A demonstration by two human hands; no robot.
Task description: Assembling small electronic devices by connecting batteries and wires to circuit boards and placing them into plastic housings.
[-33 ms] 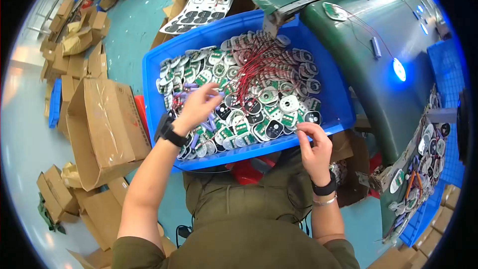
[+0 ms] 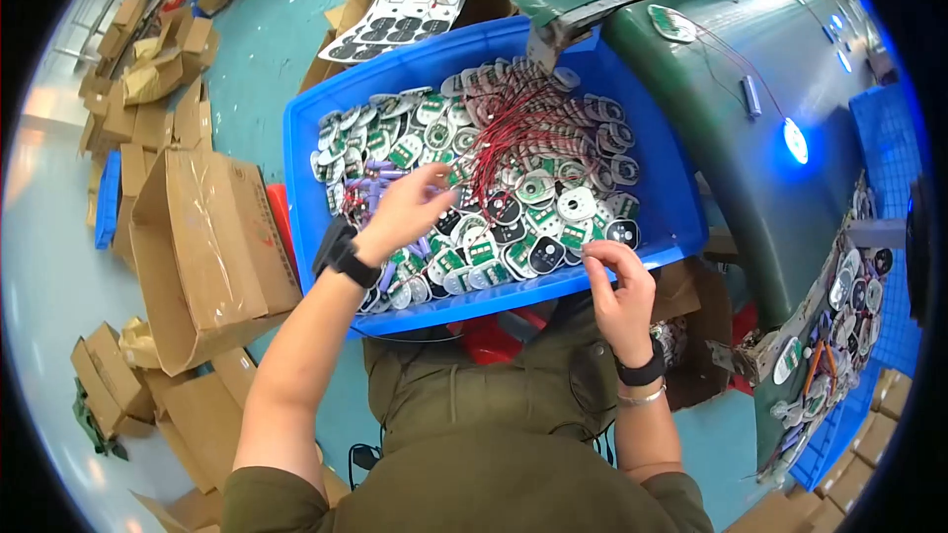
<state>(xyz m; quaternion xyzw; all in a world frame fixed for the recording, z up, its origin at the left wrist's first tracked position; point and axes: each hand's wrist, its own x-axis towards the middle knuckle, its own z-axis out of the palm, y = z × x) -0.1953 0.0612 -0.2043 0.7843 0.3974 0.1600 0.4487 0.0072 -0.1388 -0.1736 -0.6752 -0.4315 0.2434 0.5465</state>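
Observation:
My left hand (image 2: 407, 209) is over the left part of a blue plastic bin (image 2: 464, 314), thumb and fingers apart, with nothing visible in it. The bin is heaped with round white-rimmed discs bearing green circuit boards (image 2: 481, 249). Purple cylindrical cells (image 2: 374, 186) lie beside my left hand, partly covered by it. Thin red wires (image 2: 513, 123) spread over the discs at the far middle. At the bin's near right edge, my right hand (image 2: 626, 301) is closed, its thumb and index tips brought together. Whatever may be between those tips is too small to make out.
A green-topped workbench (image 2: 711, 168) at the right carries a lit blue lamp disc (image 2: 795, 141) wired to a cell (image 2: 750, 97). Orange-handled pliers (image 2: 818, 365) lie among more discs. Open cardboard boxes (image 2: 222, 237) stand at the left. Printed sticker sheets (image 2: 405, 15) hang beyond the bin.
My left hand has shifted slightly right over the discs. My right hand has moved a little left, its fingers still closed at the tips.

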